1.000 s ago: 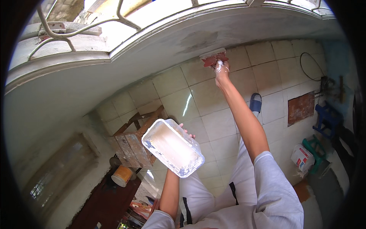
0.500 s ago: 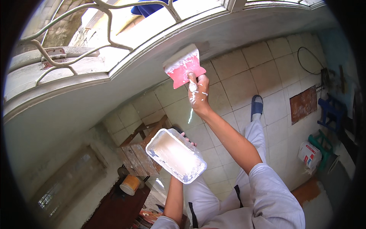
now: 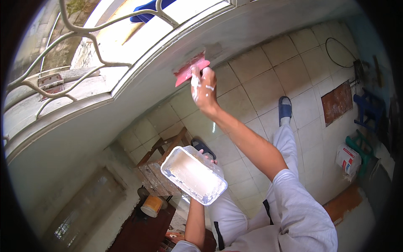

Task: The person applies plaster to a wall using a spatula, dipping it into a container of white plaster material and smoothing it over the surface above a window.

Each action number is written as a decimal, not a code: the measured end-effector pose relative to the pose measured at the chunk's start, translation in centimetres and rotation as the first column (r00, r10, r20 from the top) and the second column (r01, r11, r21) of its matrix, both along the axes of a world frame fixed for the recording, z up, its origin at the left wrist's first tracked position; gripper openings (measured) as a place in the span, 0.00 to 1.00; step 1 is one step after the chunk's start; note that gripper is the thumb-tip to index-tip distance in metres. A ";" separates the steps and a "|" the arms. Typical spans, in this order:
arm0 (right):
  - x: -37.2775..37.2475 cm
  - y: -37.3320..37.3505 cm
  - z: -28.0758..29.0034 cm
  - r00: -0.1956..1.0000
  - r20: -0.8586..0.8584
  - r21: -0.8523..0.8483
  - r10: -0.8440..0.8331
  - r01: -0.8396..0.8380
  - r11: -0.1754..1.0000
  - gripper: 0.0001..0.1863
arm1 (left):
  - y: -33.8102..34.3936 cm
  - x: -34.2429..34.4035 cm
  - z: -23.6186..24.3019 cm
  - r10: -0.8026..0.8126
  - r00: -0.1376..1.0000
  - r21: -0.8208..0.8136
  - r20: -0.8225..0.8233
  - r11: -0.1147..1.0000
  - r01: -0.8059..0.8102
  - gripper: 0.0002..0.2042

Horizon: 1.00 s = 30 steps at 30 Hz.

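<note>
My right hand (image 3: 204, 87), smeared with white paste, grips a pink putty spreader (image 3: 189, 70). The spreader's blade edge lies against the wall (image 3: 155, 90) below the window, beside a darker damp-looking patch (image 3: 213, 51). My left hand (image 3: 208, 156) supports a rectangular plastic tub (image 3: 218, 187) from beneath and from its far side; only some fingertips show past the rim. White paste coats the inside of the tub, which is tilted so that its opening faces up toward me.
A window with a curved metal grille (image 3: 96, 30) is at the upper left. Below it stand a wooden stool (image 3: 157, 176) and an orange-and-white bucket (image 3: 152, 206). Blue and green plastic stools (image 3: 360, 147) and a white bag (image 3: 347, 159) are at the right, on the tiled floor (image 3: 262, 101).
My right hand has moved slightly left and turned the spreader, whose paste-covered face no longer shows, onto the wall. The tub stays nearly in place. The view has shifted a little.
</note>
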State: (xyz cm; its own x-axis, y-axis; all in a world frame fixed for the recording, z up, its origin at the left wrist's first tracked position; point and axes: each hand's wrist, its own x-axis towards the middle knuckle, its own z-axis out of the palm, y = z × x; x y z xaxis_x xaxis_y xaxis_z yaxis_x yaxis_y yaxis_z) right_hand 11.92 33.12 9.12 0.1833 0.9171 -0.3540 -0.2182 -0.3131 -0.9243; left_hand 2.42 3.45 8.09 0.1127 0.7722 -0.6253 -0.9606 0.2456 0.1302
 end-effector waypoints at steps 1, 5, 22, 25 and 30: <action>0.9 -2.1 2.1 0.995 -0.096 0.148 0.023 -0.008 0.989 0.23 | -0.3 0.0 0.2 0.002 1.000 -0.018 0.007 1.000 -0.002 0.36; 2.4 -5.3 -3.5 0.952 -0.277 0.025 -0.131 0.144 0.989 0.11 | 0.2 0.1 -0.3 0.014 1.000 -0.019 0.016 1.000 -0.014 0.36; 4.4 0.1 -2.6 0.966 -0.250 -0.005 -0.066 0.067 0.998 0.10 | 0.3 0.8 0.3 -0.037 0.993 -0.193 -0.112 0.981 0.014 0.34; 5.8 -3.7 1.8 0.782 -0.613 -0.031 -0.109 0.114 0.993 0.15 | 1.7 1.5 0.9 -0.041 0.993 -0.156 -0.112 0.988 0.023 0.33; 9.9 -7.7 2.7 0.739 -0.673 -0.076 0.027 -0.105 0.992 0.19 | 3.4 2.5 2.1 0.009 0.997 -0.066 -0.077 0.998 -0.014 0.32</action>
State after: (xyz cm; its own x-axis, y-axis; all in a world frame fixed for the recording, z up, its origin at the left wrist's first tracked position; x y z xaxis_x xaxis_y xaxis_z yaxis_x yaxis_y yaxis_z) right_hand 21.82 25.41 11.78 -0.1965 0.8694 -0.4534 -0.7429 -0.4337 -0.5098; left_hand 4.92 6.81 10.15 0.0539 0.7295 -0.6819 -0.9511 0.2455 0.1874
